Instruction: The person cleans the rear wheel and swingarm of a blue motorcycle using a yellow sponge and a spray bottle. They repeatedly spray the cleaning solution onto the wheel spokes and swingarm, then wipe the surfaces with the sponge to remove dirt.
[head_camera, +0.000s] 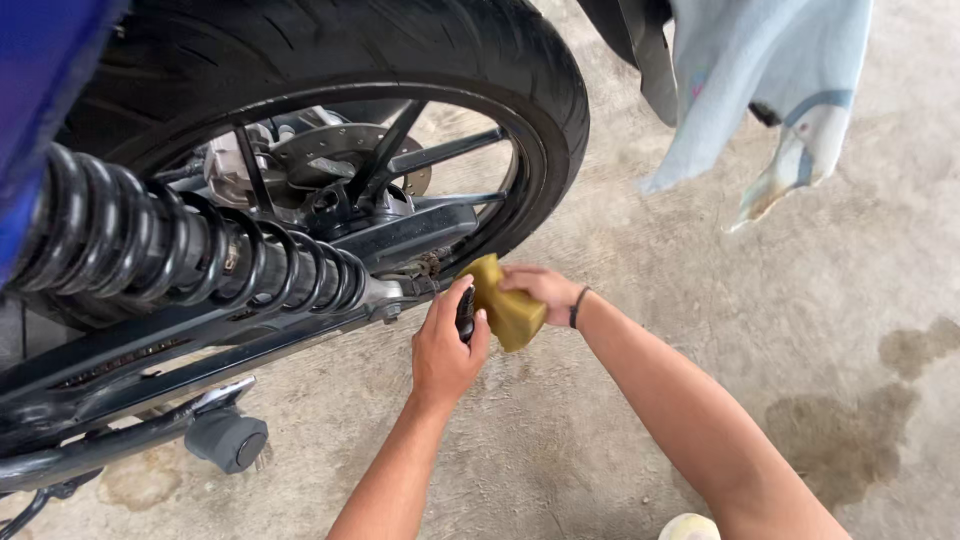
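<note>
We see a bare concrete floor (620, 400) filling most of the frame, pale grey and rough. A motorcycle's rear tyre (540, 120) stands over it at upper left. Dark wet stains (850, 420) spread at lower right, a fainter stain (140, 480) at lower left. A small pale round object (690, 527) sits at the bottom edge.

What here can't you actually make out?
- Dark thing in the left hand: head view, covered by its fingers.
- Yellow sponge: one end is under the right hand.
- White round thing: cut off by the bottom edge.
- Motorbike wheel: top cut off by the frame.
</note>
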